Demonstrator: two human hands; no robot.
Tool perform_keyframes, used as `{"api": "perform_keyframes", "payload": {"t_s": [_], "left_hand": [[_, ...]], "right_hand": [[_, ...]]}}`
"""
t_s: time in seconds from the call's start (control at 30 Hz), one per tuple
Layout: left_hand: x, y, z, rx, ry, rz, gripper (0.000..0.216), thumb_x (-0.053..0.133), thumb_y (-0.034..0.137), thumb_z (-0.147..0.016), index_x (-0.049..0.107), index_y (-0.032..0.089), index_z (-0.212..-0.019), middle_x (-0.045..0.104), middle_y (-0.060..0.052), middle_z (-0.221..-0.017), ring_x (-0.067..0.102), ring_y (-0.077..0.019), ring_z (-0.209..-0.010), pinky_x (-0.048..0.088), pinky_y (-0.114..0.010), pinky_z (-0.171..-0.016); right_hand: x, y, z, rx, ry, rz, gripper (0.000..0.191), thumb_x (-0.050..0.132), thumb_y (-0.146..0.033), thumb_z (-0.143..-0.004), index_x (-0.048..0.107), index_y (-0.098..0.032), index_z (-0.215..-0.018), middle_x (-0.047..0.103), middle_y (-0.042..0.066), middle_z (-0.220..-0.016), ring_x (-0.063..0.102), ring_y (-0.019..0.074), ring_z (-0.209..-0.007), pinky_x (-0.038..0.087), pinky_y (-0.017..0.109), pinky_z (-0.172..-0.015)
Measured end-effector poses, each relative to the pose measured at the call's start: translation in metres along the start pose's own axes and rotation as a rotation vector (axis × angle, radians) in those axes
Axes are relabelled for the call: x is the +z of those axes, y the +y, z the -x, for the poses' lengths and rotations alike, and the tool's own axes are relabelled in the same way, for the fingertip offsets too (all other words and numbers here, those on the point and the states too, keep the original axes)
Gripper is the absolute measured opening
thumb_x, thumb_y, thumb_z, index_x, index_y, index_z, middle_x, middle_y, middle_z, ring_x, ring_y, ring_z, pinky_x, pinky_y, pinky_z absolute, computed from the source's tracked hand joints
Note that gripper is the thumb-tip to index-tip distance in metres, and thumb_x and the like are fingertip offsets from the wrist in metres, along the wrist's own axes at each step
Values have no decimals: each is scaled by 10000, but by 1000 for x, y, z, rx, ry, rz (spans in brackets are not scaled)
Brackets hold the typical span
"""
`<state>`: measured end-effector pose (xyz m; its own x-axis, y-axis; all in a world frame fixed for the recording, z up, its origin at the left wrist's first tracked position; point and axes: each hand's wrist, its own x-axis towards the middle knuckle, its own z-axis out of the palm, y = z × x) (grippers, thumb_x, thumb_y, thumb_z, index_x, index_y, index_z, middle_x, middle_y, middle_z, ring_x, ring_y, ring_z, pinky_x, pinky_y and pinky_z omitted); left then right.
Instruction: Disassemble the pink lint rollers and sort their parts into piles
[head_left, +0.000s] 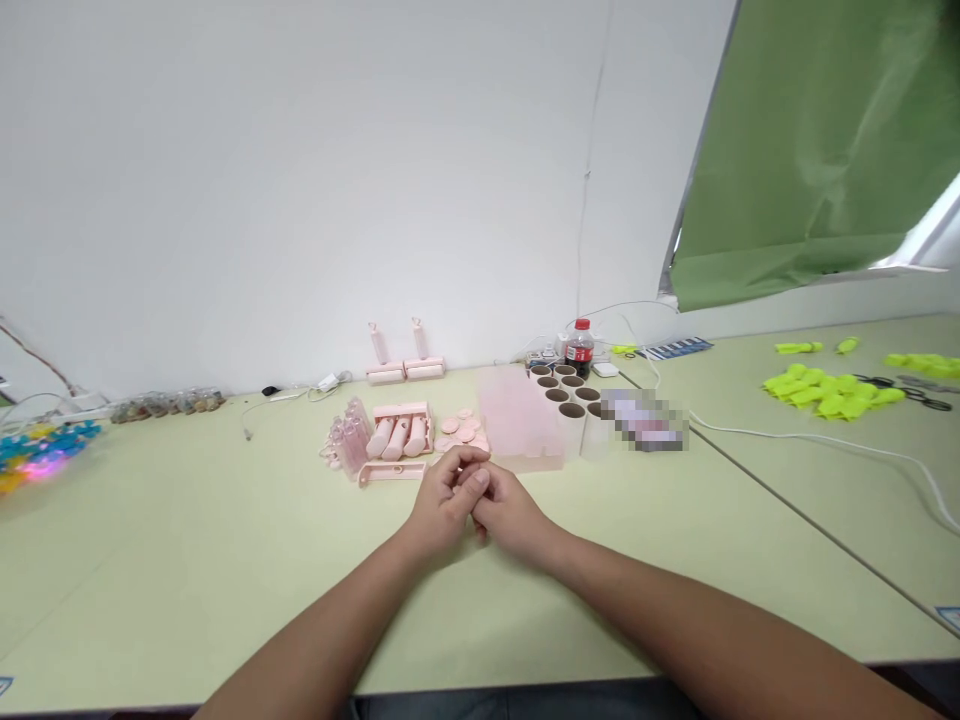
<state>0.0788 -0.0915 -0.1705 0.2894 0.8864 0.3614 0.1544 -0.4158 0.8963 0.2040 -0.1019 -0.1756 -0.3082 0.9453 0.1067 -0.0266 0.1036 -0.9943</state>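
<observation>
My left hand (441, 505) and my right hand (508, 512) rest together on the pale green table (225, 560), fingers curled and overlapping at the middle. I see nothing held in either. Just beyond the fingertips lie pink round discs (461, 430), a pink tray with pink handles (401, 437) and several clear pink tubes (349, 440). A frosted pink box (517, 415) stands to the right of the discs, beside several brown cardboard rolls (566, 390).
A cola bottle (579, 348) and two pink rollers (405, 362) stand by the wall. White cables (825, 440) run across the right side. Yellow-green parts (832, 392) lie far right, coloured beads (41, 450) far left. A green sheet (817, 140) hangs upper right.
</observation>
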Motion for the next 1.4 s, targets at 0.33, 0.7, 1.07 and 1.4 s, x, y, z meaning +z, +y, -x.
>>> {"api": "perform_keyframes", "payload": {"t_s": [0.33, 0.7, 1.07, 1.4], "left_hand": [[-8, 4, 2, 126, -58, -68, 338, 549, 463, -893, 582, 213, -1119, 644, -75, -1058, 612, -211, -940, 495, -380, -854], [-2, 4, 1, -43, -48, 109, 303, 592, 485, -863, 591, 224, -1017, 646, -39, -918, 639, -195, -838, 526, -340, -736], [-6, 8, 0, 54, -30, -70, 255, 564, 432, -874, 604, 219, -1007, 655, -69, -991, 630, -198, -887, 511, -341, -787], [-83, 46, -180, 97, 116, -1006, 397, 468, 177, -871, 546, 141, -1258, 512, -147, -1347, 541, -264, -1147, 438, -412, -998]], "right_hand": [[-5, 4, -1, -11, -5, 39, 153, 568, -215, -711, 415, -214, -716, 476, -67, -568, 441, 94, -435, 346, 225, -421], [-2, -1, 1, -14, 5, 114, 119, 478, -129, -658, 529, -191, -746, 504, -35, -558, 510, 145, -573, 402, 250, -554], [-3, 0, 2, 5, -14, 71, 74, 482, -146, -636, 500, -201, -683, 424, -56, -521, 464, 123, -532, 383, 237, -529], [5, 4, 11, 217, -94, -4, 137, 512, -105, -617, 488, -204, -708, 391, -93, -537, 363, 70, -436, 294, 198, -424]]}}
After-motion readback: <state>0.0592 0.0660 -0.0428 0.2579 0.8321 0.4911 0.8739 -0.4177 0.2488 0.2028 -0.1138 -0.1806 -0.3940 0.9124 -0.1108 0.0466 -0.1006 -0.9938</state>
